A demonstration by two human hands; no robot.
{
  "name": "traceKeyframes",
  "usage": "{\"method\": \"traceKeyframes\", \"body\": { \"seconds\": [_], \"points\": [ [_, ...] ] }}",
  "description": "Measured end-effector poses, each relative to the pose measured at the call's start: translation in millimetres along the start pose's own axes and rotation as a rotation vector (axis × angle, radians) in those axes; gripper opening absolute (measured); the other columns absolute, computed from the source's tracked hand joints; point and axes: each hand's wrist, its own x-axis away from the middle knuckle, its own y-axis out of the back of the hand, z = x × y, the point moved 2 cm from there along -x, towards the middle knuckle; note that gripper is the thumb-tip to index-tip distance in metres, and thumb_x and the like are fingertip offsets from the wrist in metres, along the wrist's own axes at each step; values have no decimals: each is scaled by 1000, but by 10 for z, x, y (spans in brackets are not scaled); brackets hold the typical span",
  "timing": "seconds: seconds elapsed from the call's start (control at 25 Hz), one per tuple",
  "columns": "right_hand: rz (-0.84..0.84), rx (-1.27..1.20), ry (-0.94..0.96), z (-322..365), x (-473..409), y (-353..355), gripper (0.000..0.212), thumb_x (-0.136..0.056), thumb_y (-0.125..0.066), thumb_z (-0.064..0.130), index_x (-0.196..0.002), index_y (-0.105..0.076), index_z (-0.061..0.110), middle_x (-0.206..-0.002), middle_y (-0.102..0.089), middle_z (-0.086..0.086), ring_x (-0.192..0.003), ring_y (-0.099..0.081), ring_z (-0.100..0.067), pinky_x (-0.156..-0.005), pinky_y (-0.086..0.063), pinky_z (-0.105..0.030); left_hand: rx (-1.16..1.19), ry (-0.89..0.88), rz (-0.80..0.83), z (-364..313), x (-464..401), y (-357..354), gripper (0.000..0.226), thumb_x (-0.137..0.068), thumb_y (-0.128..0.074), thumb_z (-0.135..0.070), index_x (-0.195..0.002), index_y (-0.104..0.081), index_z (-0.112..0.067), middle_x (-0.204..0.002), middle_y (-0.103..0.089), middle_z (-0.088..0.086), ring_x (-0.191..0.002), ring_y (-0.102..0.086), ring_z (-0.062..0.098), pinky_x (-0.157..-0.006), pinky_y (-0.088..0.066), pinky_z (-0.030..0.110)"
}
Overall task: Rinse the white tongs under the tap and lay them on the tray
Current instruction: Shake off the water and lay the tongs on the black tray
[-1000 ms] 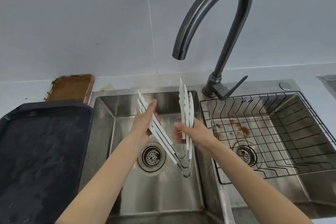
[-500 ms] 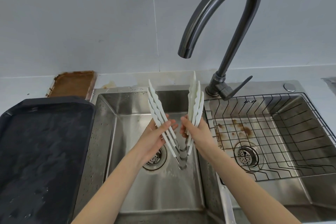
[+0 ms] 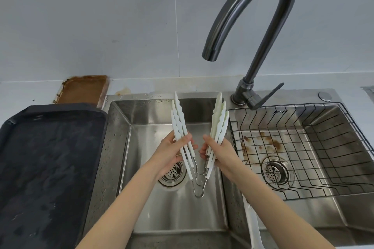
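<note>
Head view: spread tongs above sink.

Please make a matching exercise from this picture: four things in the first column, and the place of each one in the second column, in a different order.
Things:
1. white plastic tongs
2. dark flat tray
3. black wire basket
4. dark curved metal tap

Places:
A. inside the right sink basin
B. on the counter, left of the sink
C. held in both hands over the left basin
D. behind the sink, between the basins

Pairs: 1-C, 2-B, 3-A, 4-D
</note>
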Motion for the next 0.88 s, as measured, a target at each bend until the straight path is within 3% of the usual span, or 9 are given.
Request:
{"method": "traceKeyframes", "body": {
  "seconds": [0.08, 0.16, 0.24, 0.44, 0.72, 0.88],
  "points": [
    [15, -94, -44, 21, 9, -18, 17, -91, -55, 22, -79, -53, 10, -62, -55, -5, -53, -57, -14, -58, -52, -27, 73, 36, -40, 22, -14, -22, 9, -88, -59, -20, -89, -57, -11, -68, -65, 2, -62, -69, 14, -73, -59, 34],
    [60, -125, -71, 33, 12, -29, 17, -92, -54, 24, -87, -52, 8, -65, -56, -5, -55, -58, -14, -58, -53, -25, 163, 63, -85, 38, -28, -28, 13, -89, -58, -21, -82, -55, -11, -58, -61, 2, -54, -63, 14, -68, -59, 34],
    [87, -54, -64, 31, 23, -32, 16, -92, -53, 23, -91, -55, 7, -73, -61, -5, -65, -62, -14, -61, -54, -23, 196, 66, -92, 29, -7, -22, 13, -90, -56, -18, -80, -53, -10, -63, -56, 4, -58, -60, 15, -65, -58, 33],
    [103, 46, -94, -1, 63, -23, 9, -93, -51, 15, -89, -59, 10, -86, -66, -5, -81, -64, -15, -82, -53, -33, 113, 46, -91, 41, 132, 23, 8, -88, -58, -8, -95, -53, -7, -78, -55, 7, -76, -58, 17, -77, -55, 35],
    [216, -111, -210, 7, 169, -59, 6, -92, -50, 6, -88, -54, 9, -90, -60, -10, -83, -63, -20, -77, -53, -32, 100, 17, -156, 63, 324, 80, 13, -89, -53, -1, -101, -50, -6, -83, -54, 6, -81, -58, 16, -63, -58, 25],
    [299, -128, -194, 22, 239, -121, 10, -94, -48, 7, -96, -57, 4, -95, -63, -10, -87, -65, -20, -72, -59, -29, 172, 6, -164, 20, 418, 200, 8, -89, -51, 1, -88, -52, -7, -81, -54, 7, -78, -58, 16, -63, -59, 28]
  ]
}}
